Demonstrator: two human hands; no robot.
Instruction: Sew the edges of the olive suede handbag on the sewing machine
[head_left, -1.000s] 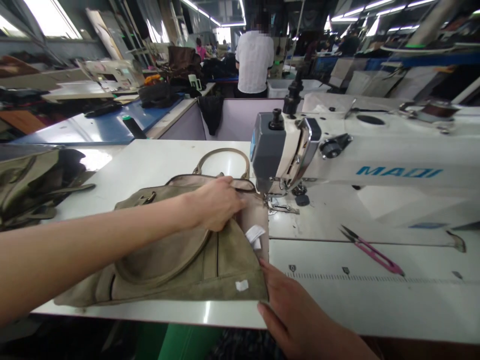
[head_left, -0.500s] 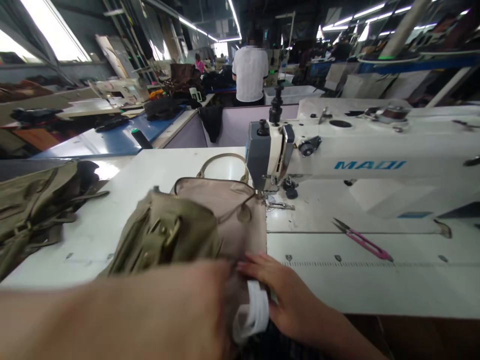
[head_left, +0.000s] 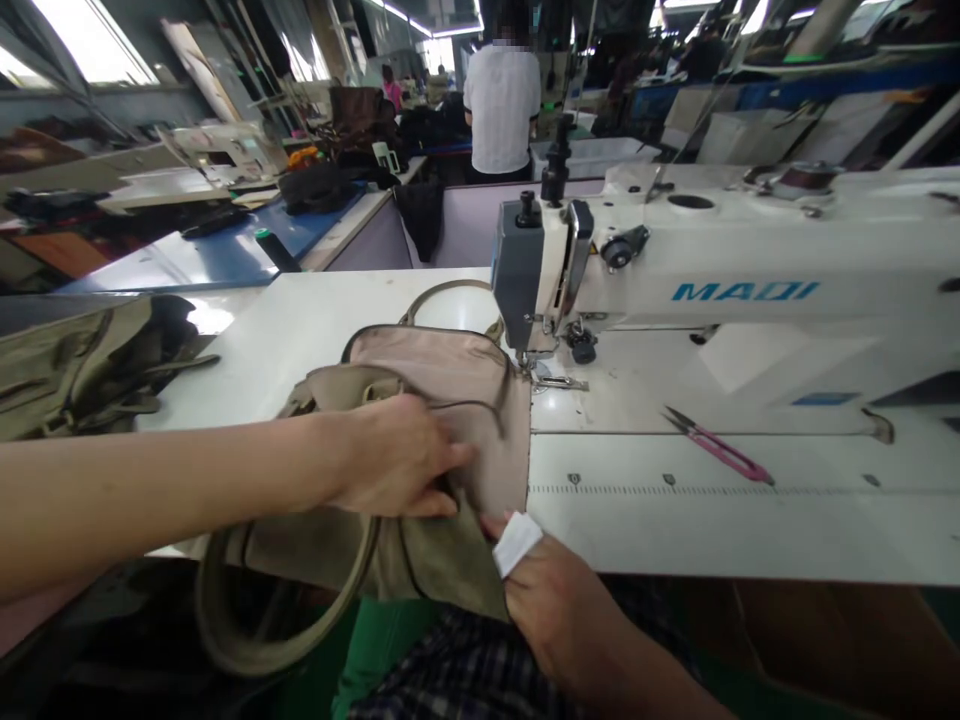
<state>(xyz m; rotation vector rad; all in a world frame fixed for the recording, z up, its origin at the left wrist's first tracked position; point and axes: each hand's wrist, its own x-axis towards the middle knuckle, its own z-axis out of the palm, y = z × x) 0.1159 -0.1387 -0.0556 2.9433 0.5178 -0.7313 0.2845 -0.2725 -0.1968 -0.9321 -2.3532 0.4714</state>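
Note:
An olive-green handbag with a beige lining lies opened out on the sewing table. Its lining edge runs up to the needle area of the sewing machine. My left hand reaches across the bag with curled fingers, gripping the fabric near the middle. One looped handle hangs over the table's front edge. Closed on the bag's lower right edge is my right hand; its fingertips are partly hidden. A white strip, perhaps a label, sits against its fingers.
Pink-handled thread snips lie on the table to the right. More olive bags are piled at the left. A black thread cone is beyond the table. Further back, a person in a white shirt faces away.
My left hand has moved up and forward onto the bag. The bag's near part has turned over toward me, and a handle now hangs off the edge. My view has tilted down.

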